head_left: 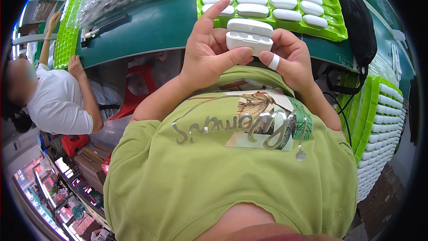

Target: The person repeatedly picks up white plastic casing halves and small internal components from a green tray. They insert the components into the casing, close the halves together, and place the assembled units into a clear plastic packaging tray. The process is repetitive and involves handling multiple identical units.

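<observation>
Between my two hands, just off the table's front edge, is a white earbud charging case with its lid raised. Dark oval hollows show inside the case. My left hand grips its left side, thumb across the front and index finger pointing up and away. On the right side, my right hand holds it with thumb and fingers; a white band wraps that thumb. Right behind the case sits a bright green tray bearing rows of closed white cases.
The green table carries a clear plastic tray of small parts and a dark pen-like tool. A black bag hangs at the right, near stacked green trays of white cases. At the left sits a co-worker in white.
</observation>
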Tool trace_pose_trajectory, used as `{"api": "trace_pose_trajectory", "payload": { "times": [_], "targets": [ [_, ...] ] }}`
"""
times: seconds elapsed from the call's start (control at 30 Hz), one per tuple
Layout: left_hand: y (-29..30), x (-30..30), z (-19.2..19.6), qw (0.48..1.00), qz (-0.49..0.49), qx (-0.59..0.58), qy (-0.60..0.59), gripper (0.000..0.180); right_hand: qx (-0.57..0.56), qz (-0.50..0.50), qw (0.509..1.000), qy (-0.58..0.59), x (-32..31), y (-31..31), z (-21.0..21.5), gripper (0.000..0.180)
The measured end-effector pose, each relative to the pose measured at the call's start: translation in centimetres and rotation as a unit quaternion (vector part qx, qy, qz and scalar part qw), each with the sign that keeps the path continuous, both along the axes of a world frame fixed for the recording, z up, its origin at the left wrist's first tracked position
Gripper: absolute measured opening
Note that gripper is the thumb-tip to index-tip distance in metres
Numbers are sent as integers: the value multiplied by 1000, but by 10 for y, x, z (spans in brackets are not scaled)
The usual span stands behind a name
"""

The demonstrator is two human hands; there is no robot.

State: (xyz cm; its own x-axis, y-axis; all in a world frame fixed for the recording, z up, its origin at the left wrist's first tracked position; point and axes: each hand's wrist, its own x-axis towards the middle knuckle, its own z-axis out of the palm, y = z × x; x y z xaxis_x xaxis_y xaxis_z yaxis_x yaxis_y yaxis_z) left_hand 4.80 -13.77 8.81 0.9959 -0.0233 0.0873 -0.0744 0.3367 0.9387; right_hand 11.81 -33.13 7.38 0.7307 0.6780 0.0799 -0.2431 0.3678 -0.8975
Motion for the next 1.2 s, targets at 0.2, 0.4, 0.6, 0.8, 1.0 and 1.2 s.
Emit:
{"api": "trace_pose_trajectory", "payload": {
  "times": [0.2, 0.4, 0.6, 0.8, 1.0, 1.2],
  "targets": [
    [1, 5, -11, 995, 2, 81, -52, 86, -58, 33, 996, 65, 15, -8, -10, 19],
    [8, 10, -2, 996, -26, 39, 71, 77, -62, -41, 995, -60, 8, 1, -10, 21],
    [7, 12, -2, 996, -13, 36, 77, 75, -155, 47, 987, 4, 23, -11, -6, 26],
    [9, 11, -5, 997, 7, 67, 35, 75, -39, 26, 999, 5, 17, -5, -8, 28],
    [8, 14, -2, 996, 2, 29, 82, 77, -65, 44, 996, 44, 23, -8, -13, 25],
    [10, 12, -9, 997, 2, 31, 66, 76, -58, 54, 995, 66, 27, -5, -15, 20]
  ]
}}
